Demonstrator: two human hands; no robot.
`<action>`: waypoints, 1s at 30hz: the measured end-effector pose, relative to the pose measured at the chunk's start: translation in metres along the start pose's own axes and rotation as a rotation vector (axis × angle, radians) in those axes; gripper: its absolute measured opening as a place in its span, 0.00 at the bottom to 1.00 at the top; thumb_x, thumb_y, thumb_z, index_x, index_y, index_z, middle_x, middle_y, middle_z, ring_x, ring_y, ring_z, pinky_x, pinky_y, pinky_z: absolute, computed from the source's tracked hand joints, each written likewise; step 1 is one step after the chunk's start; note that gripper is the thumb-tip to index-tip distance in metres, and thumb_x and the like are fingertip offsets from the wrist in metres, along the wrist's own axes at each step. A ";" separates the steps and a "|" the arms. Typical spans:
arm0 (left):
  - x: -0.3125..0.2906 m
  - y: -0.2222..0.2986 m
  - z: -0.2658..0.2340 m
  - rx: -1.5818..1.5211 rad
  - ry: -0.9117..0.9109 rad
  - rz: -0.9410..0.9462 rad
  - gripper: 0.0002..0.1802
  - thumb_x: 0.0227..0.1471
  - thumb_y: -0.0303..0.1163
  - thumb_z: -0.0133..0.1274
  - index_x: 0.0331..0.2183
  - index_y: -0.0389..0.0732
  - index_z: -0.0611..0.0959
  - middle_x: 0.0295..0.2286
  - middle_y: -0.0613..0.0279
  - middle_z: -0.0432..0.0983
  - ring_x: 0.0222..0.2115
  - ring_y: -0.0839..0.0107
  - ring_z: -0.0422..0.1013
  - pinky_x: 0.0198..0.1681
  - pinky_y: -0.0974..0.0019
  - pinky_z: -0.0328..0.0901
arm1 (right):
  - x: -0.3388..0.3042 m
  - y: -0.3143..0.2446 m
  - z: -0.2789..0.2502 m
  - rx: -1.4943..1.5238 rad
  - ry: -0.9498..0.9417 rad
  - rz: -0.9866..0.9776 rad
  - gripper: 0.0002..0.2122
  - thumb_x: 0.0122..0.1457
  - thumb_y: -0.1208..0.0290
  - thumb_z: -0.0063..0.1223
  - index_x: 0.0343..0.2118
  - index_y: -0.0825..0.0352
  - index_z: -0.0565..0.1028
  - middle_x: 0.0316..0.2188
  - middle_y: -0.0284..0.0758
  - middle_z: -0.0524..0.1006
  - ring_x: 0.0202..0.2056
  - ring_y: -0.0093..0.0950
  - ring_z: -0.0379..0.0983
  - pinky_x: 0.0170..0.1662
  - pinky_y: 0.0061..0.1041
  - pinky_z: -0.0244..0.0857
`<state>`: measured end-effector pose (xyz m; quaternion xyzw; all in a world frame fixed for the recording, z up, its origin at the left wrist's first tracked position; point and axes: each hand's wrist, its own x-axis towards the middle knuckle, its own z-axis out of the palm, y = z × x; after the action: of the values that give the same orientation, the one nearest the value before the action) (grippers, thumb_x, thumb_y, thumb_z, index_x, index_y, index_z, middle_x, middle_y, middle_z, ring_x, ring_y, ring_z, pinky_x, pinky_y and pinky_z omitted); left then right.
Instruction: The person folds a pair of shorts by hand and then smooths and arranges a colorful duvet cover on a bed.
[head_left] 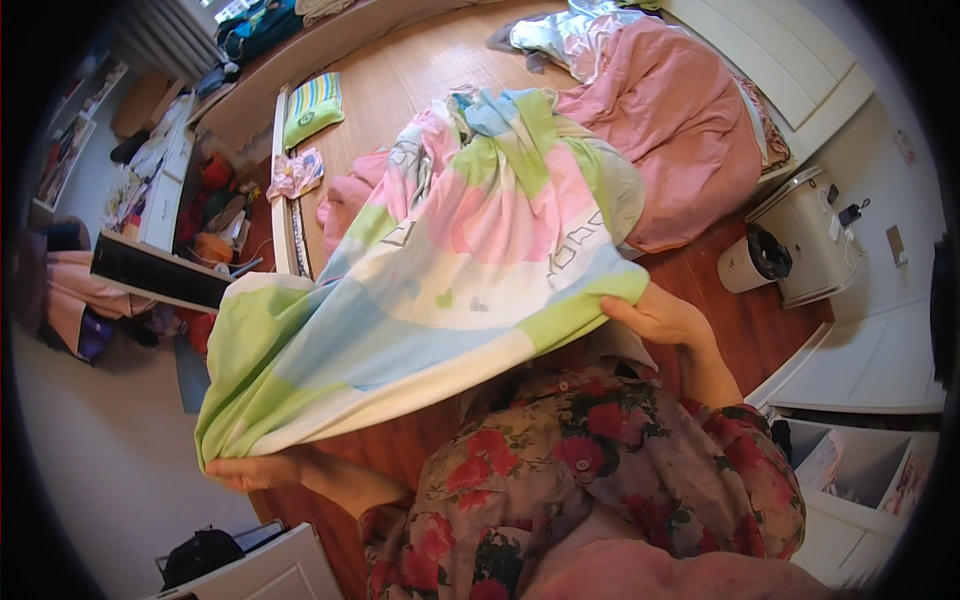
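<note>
A large multicoloured duvet cover or sheet [470,270], patched in green, pink, white and pale blue, stretches between my hands and trails forward onto the bed. At the lower left, my left hand [250,472] is closed around one green corner. My right hand [660,312] grips the opposite green corner, its thumb on top and its other fingers hidden under the cloth. The near edge hangs in a shallow curve between the two hands. Its far part lies bunched in folds on the bed.
On the wooden bed board [400,75] lie a pink quilt [670,130] and a striped green pillow [314,110]. Right of the bed stand a waste bin [745,262] and a bedside cabinet [815,240]. A cluttered desk [160,205] is at the left. An open drawer [860,465] is at lower right.
</note>
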<state>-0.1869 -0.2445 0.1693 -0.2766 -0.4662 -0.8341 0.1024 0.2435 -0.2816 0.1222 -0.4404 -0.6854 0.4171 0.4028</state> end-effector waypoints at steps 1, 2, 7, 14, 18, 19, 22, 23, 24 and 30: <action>0.000 0.000 0.005 -0.001 -0.057 0.017 0.21 0.60 0.40 0.36 0.35 0.31 0.74 0.35 0.49 0.73 0.30 0.62 0.72 0.33 0.61 0.69 | 0.001 0.004 0.000 -0.079 -0.085 0.000 0.13 0.59 0.69 0.41 0.44 0.71 0.70 0.38 0.44 0.72 0.40 0.37 0.67 0.47 0.30 0.59; -0.008 -0.016 0.013 -0.013 -0.125 0.004 0.20 0.60 0.40 0.36 0.35 0.31 0.74 0.34 0.49 0.73 0.31 0.62 0.72 0.34 0.62 0.69 | -0.003 0.013 -0.002 -0.179 -0.152 0.023 0.13 0.59 0.69 0.42 0.43 0.70 0.70 0.36 0.46 0.73 0.38 0.40 0.67 0.45 0.31 0.60; -0.037 -0.051 0.038 0.022 -0.668 -0.117 0.16 0.60 0.34 0.39 0.35 0.31 0.76 0.32 0.57 0.75 0.29 0.74 0.70 0.34 0.71 0.65 | -0.020 0.049 -0.016 -0.259 -0.205 0.082 0.14 0.60 0.63 0.42 0.40 0.69 0.72 0.31 0.46 0.73 0.33 0.41 0.69 0.38 0.32 0.63; -0.078 -0.093 0.057 0.213 -1.007 -0.105 0.17 0.60 0.35 0.39 0.34 0.30 0.77 0.26 0.59 0.76 0.27 0.77 0.68 0.32 0.72 0.63 | 0.032 0.104 -0.072 0.051 -0.408 0.592 0.17 0.62 0.59 0.37 0.42 0.69 0.70 0.30 0.33 0.73 0.26 0.23 0.71 0.30 0.22 0.68; -0.094 -0.099 0.057 0.357 -1.115 -0.216 0.19 0.60 0.35 0.38 0.35 0.29 0.77 0.28 0.58 0.76 0.28 0.75 0.68 0.34 0.70 0.64 | 0.089 0.191 -0.096 -0.021 0.160 0.613 0.21 0.57 0.56 0.46 0.41 0.73 0.69 0.31 0.36 0.74 0.24 0.24 0.73 0.21 0.23 0.67; -0.100 -0.105 0.056 0.346 -1.107 -0.164 0.18 0.60 0.36 0.39 0.35 0.30 0.77 0.25 0.62 0.74 0.24 0.78 0.67 0.28 0.73 0.63 | 0.102 0.215 -0.100 -0.019 0.163 0.616 0.21 0.57 0.56 0.46 0.41 0.73 0.69 0.31 0.36 0.74 0.24 0.24 0.73 0.21 0.23 0.67; -0.102 -0.121 0.052 0.361 -1.093 -0.184 0.18 0.60 0.37 0.40 0.34 0.32 0.77 0.21 0.66 0.72 0.19 0.81 0.66 0.21 0.76 0.62 | 0.147 0.269 -0.109 -0.177 0.421 0.637 0.22 0.54 0.58 0.52 0.40 0.75 0.68 0.31 0.40 0.74 0.22 0.26 0.73 0.18 0.24 0.66; -0.100 -0.123 0.051 0.383 -1.095 -0.267 0.18 0.60 0.38 0.40 0.34 0.32 0.77 0.20 0.66 0.73 0.18 0.81 0.67 0.20 0.76 0.62 | 0.159 0.278 -0.109 -0.169 0.415 0.677 0.21 0.53 0.59 0.54 0.38 0.75 0.68 0.30 0.41 0.74 0.20 0.26 0.73 0.17 0.24 0.66; -0.098 -0.126 0.052 0.391 -1.096 -0.266 0.18 0.60 0.38 0.40 0.34 0.32 0.77 0.20 0.66 0.73 0.18 0.81 0.67 0.20 0.76 0.62 | 0.169 0.287 -0.106 -0.161 0.410 0.718 0.20 0.52 0.61 0.55 0.37 0.76 0.68 0.29 0.42 0.73 0.19 0.27 0.73 0.16 0.25 0.66; -0.087 -0.138 0.067 0.391 -1.086 -0.359 0.19 0.60 0.39 0.38 0.35 0.32 0.76 0.22 0.63 0.74 0.19 0.78 0.70 0.19 0.77 0.63 | 0.195 0.320 -0.068 0.226 0.493 0.665 0.17 0.54 0.62 0.53 0.36 0.73 0.69 0.16 0.36 0.71 0.11 0.23 0.66 0.12 0.22 0.62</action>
<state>-0.1499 -0.1206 0.0492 -0.5559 -0.6360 -0.4767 -0.2434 0.3360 0.0010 -0.1156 -0.6772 -0.3394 0.4790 0.4436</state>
